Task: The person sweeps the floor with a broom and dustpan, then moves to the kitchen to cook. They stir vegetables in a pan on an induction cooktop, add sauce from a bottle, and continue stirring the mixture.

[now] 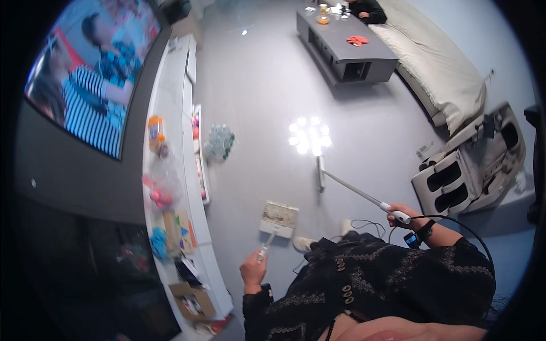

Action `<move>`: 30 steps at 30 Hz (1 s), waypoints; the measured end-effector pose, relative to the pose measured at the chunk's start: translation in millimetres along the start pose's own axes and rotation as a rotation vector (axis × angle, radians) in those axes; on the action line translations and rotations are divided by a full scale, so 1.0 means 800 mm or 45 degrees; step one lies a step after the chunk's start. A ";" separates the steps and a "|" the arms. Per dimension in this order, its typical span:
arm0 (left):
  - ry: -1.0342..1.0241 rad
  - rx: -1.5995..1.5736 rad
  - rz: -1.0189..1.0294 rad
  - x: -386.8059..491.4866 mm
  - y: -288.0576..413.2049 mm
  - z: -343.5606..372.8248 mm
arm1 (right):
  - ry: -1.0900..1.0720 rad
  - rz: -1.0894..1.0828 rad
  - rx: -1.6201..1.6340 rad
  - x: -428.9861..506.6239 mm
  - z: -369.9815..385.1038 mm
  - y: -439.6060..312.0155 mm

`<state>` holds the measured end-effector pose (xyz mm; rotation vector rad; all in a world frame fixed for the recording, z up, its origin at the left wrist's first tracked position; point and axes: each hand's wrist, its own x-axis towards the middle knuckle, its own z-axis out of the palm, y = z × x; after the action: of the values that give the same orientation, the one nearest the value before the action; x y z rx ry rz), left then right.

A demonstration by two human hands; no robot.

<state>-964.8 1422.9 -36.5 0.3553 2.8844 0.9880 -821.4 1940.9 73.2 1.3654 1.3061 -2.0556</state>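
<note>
My left hand is closed around the upper end of a white long-handled dustpan. The pan rests on the grey floor in front of my feet, and its inside carries brownish dirt or debris. In my right hand is the white grip of a broom with a slim grey stick. Its narrow head is on or just above the floor, ahead and to the right of the dustpan, apart from it. A black cable curves past my right wrist.
At left runs a low white TV cabinet bearing a bottle, plastic bags and boxes. A bundle of clear plastic lies beside its open drawer. Ahead stand a grey coffee table, a sofa with a person near it, and a massage chair.
</note>
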 end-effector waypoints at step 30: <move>-0.171 -0.314 0.452 0.036 0.393 0.220 | 0.508 -0.408 1.005 -0.233 -0.376 0.438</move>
<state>-907.0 1775.5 17.3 0.8955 2.5894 1.2958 -327.5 1975.8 24.2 2.0856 0.8976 -2.7969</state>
